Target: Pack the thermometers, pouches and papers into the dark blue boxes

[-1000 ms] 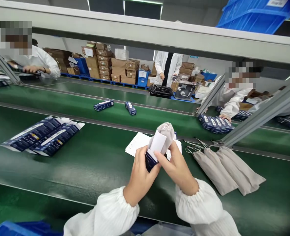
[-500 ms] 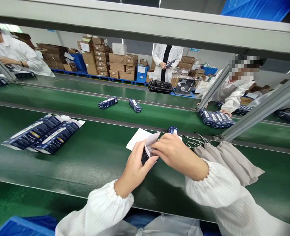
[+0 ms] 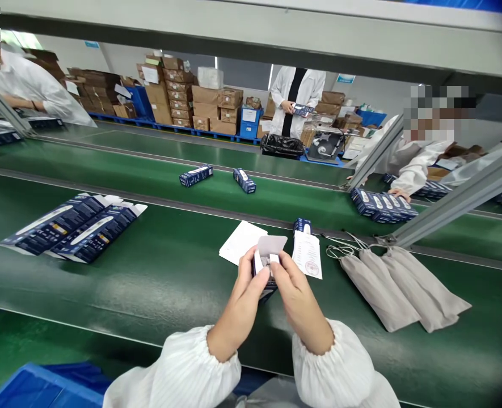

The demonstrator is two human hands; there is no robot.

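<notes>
1. Plainly, both hands are at work on one small dark-blue box (image 3: 270, 285), held in front of the wearer above the near green belt (image 3: 157, 289).
2. The left hand (image 3: 243, 292) is curled round the box's left side, its thumb lying across the near face.
3. The right hand (image 3: 296, 292) is bent in against the other side, thumb at the upper rim; its fingertips are partly hidden, so their exact grip cannot be told.
4. The box's top faces up with a pale flap (image 3: 271, 244) raised at the back; something greyish shows inside, too small to make out.
5. Just beyond the left hand lie white papers (image 3: 240, 242); near the right hand is a printed sheet (image 3: 307, 258) with a red stamp, another blue box (image 3: 302, 225) at its far end.
6. Farther right, grey cloth pouches (image 3: 399, 289) lie overlapping, cords toward the metal post (image 3: 459, 190).
7. To the left, a broad stretch of belt separates the hands from two flattened cartons (image 3: 76, 226).
8. The belt's near edge runs below the wrists, a blue crate (image 3: 46, 388) beneath it at lower left; overhead, a grey beam (image 3: 251, 37) spans the view.
</notes>
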